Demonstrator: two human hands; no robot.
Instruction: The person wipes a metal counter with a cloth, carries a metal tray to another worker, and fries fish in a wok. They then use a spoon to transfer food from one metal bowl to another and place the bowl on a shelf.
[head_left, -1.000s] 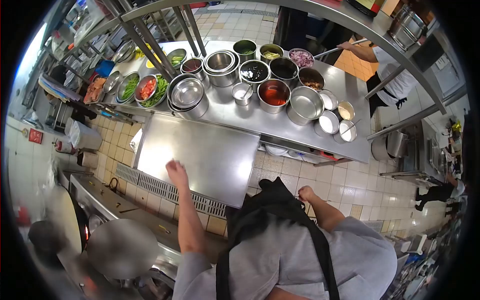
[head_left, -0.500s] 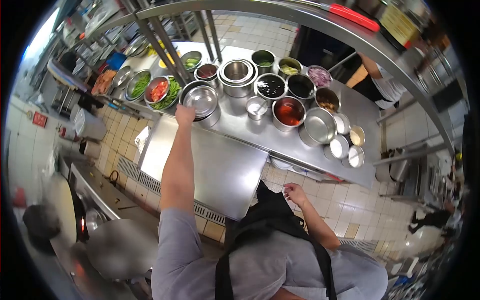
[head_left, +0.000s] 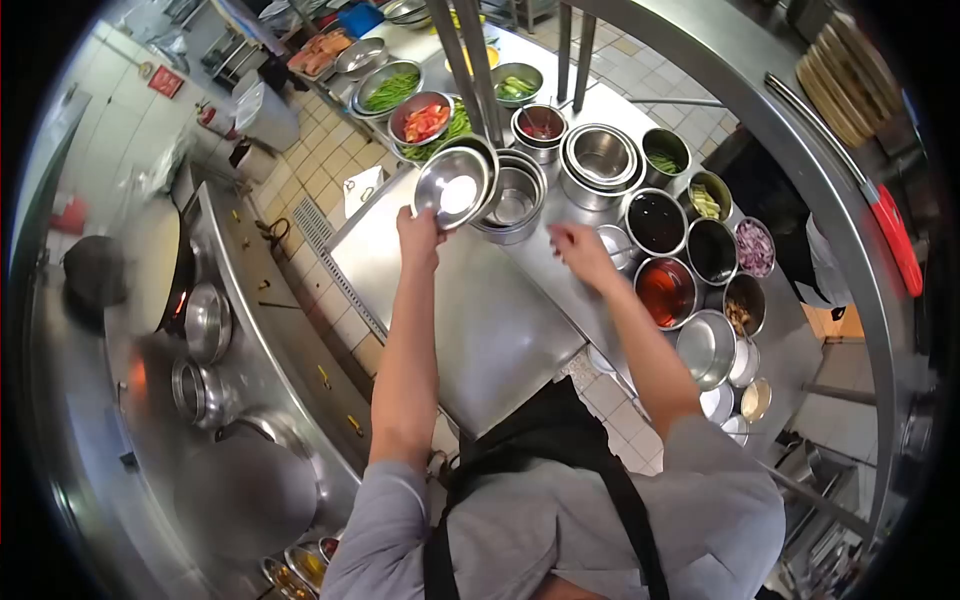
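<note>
My left hand [head_left: 420, 240] grips the near rim of a shallow metal bowl [head_left: 432, 190], thumb and fingers at its edge. The bowl tilts toward me, and a second metal bowl [head_left: 490, 165] shows close behind it. Just to the right, a stack of nested steel pots [head_left: 515, 232] stands on the counter. My right hand [head_left: 582, 252] is raised over the counter, fingers loosely bent with nothing in them. Nearest to it is a small pot [head_left: 622, 258] with a spoon inside.
Steel pots of dark liquid [head_left: 657, 220], red liquid [head_left: 665, 292] and chopped onion [head_left: 755, 247] fill the right side. Bowls of tomato [head_left: 424, 122] and green beans [head_left: 392, 92] sit at the back left. Metal posts [head_left: 478, 75] rise from the counter. A wok [head_left: 150, 265] is at left.
My left hand has lifted the bowl off the pot stack and tilted it. My right hand has come up from beside my apron to over the counter. The view has turned left.
</note>
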